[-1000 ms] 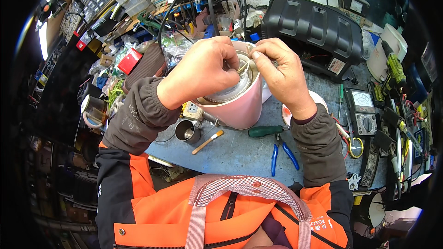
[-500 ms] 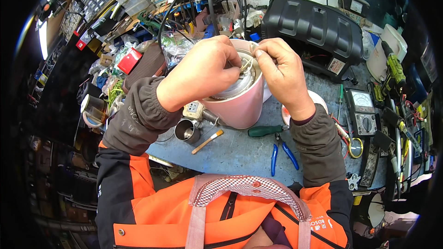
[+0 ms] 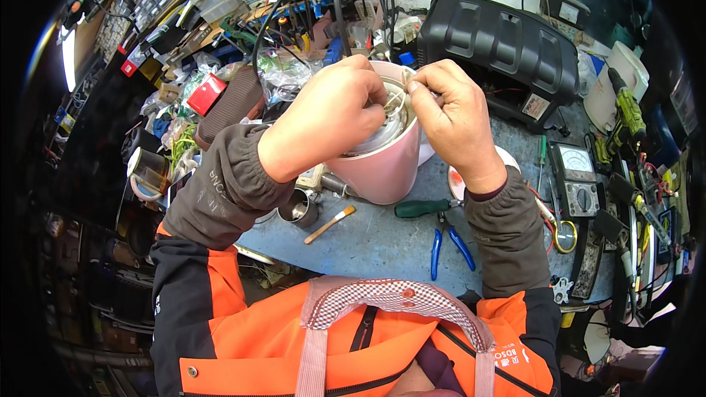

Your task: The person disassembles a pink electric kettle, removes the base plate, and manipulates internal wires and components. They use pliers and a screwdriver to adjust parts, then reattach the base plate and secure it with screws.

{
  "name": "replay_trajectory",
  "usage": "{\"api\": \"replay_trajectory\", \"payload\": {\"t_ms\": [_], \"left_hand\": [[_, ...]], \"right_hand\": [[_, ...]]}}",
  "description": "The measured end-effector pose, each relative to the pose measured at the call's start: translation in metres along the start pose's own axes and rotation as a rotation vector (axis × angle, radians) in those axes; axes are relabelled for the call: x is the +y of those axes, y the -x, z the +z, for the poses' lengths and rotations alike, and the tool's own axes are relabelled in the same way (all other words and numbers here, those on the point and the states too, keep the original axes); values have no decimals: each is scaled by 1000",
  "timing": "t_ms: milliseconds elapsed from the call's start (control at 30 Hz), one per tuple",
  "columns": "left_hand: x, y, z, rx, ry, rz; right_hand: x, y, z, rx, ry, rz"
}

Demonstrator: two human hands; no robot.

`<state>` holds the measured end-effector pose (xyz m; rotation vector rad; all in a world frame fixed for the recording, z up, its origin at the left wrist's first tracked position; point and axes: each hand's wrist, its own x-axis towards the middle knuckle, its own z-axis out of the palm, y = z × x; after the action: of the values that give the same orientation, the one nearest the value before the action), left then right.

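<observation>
A pink jug-shaped appliance (image 3: pixel 376 175), its top open on a metal and translucent interior with pale wires (image 3: pixel 393 108), stands upright on the bench. My left hand (image 3: pixel 331 114) reaches over its left side, fingers curled down into the top around something too hidden to make out. At the right rim, my right hand (image 3: pixel 448 116) pinches a thin pale wire between thumb and forefinger. Below the jug lie a green-handled screwdriver (image 3: pixel 413 209), blue-handled cutters (image 3: pixel 458 241) and a wooden-handled brush (image 3: pixel 322 229). A metal cup (image 3: pixel 298 209) stands left of the brush.
The blue-grey bench (image 3: pixel 368 250) holds a black molded case (image 3: pixel 496 44) at the back right, an analog meter (image 3: pixel 577 184) and green tool (image 3: pixel 625 103) on the right, and a white dish (image 3: pixel 501 158) behind my right wrist. Bagged parts and a red box (image 3: pixel 206 93) crowd the left.
Both hands stay at the top of the pink appliance. My left hand and wrist have shifted slightly right; my right hand has barely moved.
</observation>
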<state>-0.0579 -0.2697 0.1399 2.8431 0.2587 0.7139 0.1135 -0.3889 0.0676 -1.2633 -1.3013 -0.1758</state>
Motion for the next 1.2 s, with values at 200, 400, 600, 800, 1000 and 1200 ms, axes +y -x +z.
{"api": "replay_trajectory", "payload": {"t_ms": [200, 400, 600, 800, 1000, 1200], "left_hand": [[-11, -11, -2, -94, 54, 176], [-10, 6, -8, -30, 139, 243], [-21, 0, 0, -71, 274, 171], [-52, -1, -5, -134, 278, 267], [-61, -10, -3, -173, 310, 287], [-53, -4, -5, -178, 304, 249]], "right_hand": [[-26, 4, -13, 35, 300, -116], [-53, 7, -36, -190, 409, -242], [-88, 25, -115, 141, 201, 4], [-97, 85, -174, 127, 415, 374], [-57, 203, -182, 147, 483, 785], [-41, 225, -159, 188, 691, 785]]}}
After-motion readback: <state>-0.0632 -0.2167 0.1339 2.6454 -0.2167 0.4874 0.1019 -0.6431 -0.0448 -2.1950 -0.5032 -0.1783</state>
